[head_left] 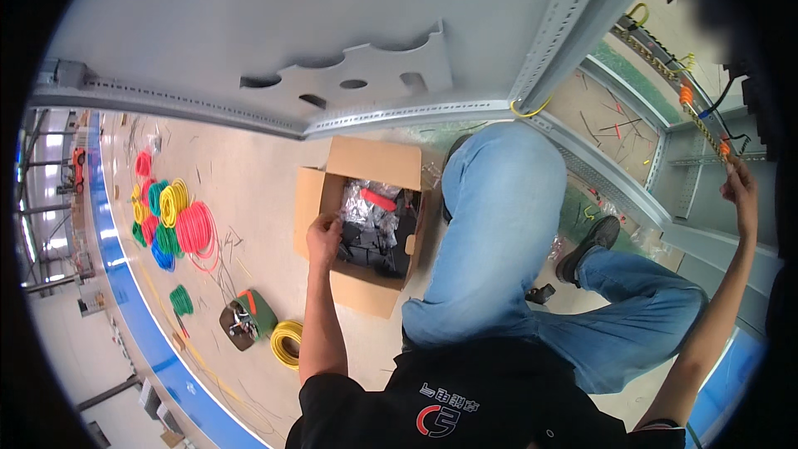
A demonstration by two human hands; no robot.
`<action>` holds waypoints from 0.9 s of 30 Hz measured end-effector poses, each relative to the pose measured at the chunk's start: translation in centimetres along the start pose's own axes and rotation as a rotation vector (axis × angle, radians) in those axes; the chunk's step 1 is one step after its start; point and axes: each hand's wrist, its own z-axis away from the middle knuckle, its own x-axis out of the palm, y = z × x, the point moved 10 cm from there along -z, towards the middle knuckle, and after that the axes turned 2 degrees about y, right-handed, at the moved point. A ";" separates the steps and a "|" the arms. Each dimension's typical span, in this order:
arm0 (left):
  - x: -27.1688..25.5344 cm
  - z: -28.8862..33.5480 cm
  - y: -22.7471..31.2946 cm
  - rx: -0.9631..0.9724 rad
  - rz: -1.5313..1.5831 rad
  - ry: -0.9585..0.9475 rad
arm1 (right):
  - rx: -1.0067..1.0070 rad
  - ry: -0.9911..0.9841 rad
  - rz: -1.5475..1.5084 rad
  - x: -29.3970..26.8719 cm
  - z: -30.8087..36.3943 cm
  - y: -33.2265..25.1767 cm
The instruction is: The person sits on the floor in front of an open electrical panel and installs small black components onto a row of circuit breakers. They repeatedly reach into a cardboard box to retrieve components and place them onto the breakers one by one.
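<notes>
My left hand (pixel 324 239), fingers curled together, is over the left edge of an open cardboard box (pixel 374 158). Whatever it may hold is hidden. Inside the box lie clear plastic bags (pixel 359 209), a red piece (pixel 378 199) and black parts (pixel 370 251). Out to the far right, my raised right hand (pixel 738 183) pinches the lower orange-wrapped part of a cable bundle (pixel 706 135). This bundle runs along the cabinet frame, with another orange wrap (pixel 686 93) higher up.
A grey metal cabinet (pixel 332 0) with perforated rails (pixel 553 33) stands before me. Coils of coloured wire (pixel 195 229), a green tool bag (pixel 263 316) and a yellow coil (pixel 287 342) lie on the floor to the left. My bent legs (pixel 499 224) are right of the box.
</notes>
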 end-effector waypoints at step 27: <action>10.3 5.7 -6.2 0.794 -1.352 -0.559 | 0.020 -0.109 -0.012 4.7 2.6 -1.4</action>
